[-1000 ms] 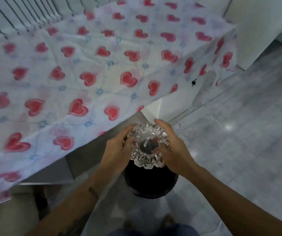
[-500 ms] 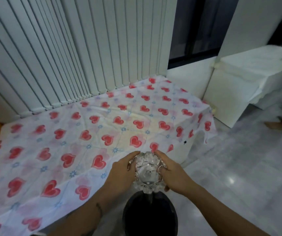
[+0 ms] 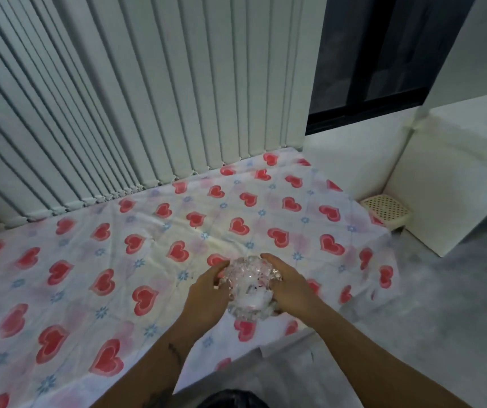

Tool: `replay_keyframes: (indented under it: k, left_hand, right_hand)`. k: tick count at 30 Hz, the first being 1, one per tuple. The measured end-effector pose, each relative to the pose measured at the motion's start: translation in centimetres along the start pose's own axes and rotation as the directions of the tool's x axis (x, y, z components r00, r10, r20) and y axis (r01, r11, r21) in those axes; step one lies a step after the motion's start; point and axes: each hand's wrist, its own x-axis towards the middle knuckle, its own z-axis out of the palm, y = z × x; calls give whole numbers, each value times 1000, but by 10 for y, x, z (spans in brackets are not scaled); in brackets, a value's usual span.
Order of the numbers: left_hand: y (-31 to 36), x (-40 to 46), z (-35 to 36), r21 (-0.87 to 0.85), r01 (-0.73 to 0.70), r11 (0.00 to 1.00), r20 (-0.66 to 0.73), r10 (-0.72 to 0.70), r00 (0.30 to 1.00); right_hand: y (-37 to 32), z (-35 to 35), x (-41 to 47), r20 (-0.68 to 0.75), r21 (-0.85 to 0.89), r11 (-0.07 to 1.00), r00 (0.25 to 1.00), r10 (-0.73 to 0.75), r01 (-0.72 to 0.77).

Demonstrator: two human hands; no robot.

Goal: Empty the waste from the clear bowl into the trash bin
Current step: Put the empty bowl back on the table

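The clear cut-glass bowl (image 3: 248,285) is held between both my hands above the near right part of the heart-patterned tablecloth (image 3: 95,260). My left hand (image 3: 207,293) clasps its left side and my right hand (image 3: 290,285) its right side. The bowl is blurred, so I cannot tell what is inside it. The dark round trash bin (image 3: 230,399) shows only as a rim at the bottom edge, below my forearms and off the table's near side.
White vertical blinds (image 3: 148,98) hang behind the table. A white cabinet (image 3: 457,178) stands to the right, with a cream perforated basket (image 3: 386,208) beside the table's far right corner. Grey tiled floor (image 3: 442,304) lies on the right.
Both hands have lifted the bowl from over the bin up and forward over the table. The view has tilted up, so the bin has slid to the bottom edge.
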Motion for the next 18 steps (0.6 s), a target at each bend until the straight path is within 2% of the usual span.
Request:
replay_keyframes:
  k: [4, 9, 12, 16, 18]
  left_hand:
    - [16, 49, 28, -45, 65, 997, -44, -67, 997]
    - [26, 92, 50, -60, 108, 992, -79, -112, 991]
    - [24, 115, 58, -46, 174, 984, -88, -177, 980]
    - [20, 134, 68, -9, 219, 976, -110, -219, 970]
    - [20, 137, 73, -11, 239, 971, -126, -238, 963]
  right_hand:
    - [8, -27, 62, 31, 48, 993, 994, 109, -110]
    - [19, -39, 119, 35, -96, 988, 992, 123, -119]
    - [29, -40, 144, 66, -84, 983, 983, 168, -163]
    - [31, -38, 170, 90, -280, 953, 986, 143, -112]
    - [33, -37, 179, 85, -325, 938, 985, 152, -117]
